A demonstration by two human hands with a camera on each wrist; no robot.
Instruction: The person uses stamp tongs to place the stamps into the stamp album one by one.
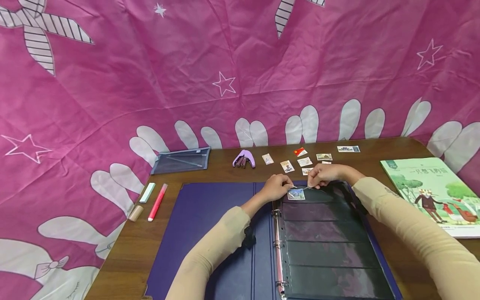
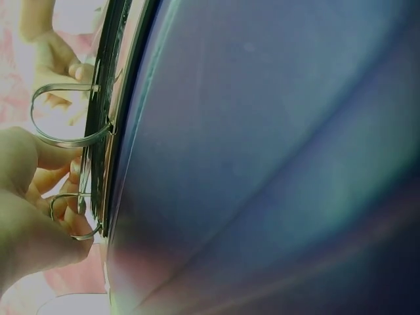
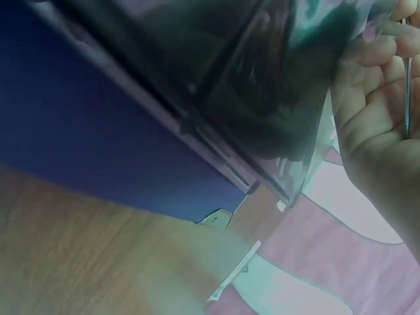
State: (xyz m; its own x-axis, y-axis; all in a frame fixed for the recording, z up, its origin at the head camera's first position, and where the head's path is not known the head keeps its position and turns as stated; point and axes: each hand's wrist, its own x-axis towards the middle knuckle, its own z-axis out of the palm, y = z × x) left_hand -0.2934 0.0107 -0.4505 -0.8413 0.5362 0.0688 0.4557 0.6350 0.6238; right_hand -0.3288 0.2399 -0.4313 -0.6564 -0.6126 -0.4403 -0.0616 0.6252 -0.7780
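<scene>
A blue ring binder [image 1: 213, 233] lies open, with a black stamp page [image 1: 330, 231] of clear pockets on its right side. My left hand [image 1: 276, 187] pinches the clear film at the page's top edge, near the metal rings [image 2: 69, 141]. My right hand [image 1: 323, 175] grips slim metal tweezers [image 3: 407, 98], whose tips point left toward a small blue-and-green stamp [image 1: 296, 194]. That stamp overlaps the top pocket, just below my left fingertips. In the right wrist view, the page's clear corner [image 3: 289, 190] is lifted off the binder cover.
Several loose stamps [image 1: 287, 166] lie behind the binder. A purple hole-punch-like tool [image 1: 243, 159] and a mesh pouch [image 1: 181, 161] are at the back. Left stand a red marker [image 1: 157, 203], a pale green-white block [image 1: 147, 193] and a tan piece [image 1: 136, 213]. A green picture book [image 1: 435, 196] lies right.
</scene>
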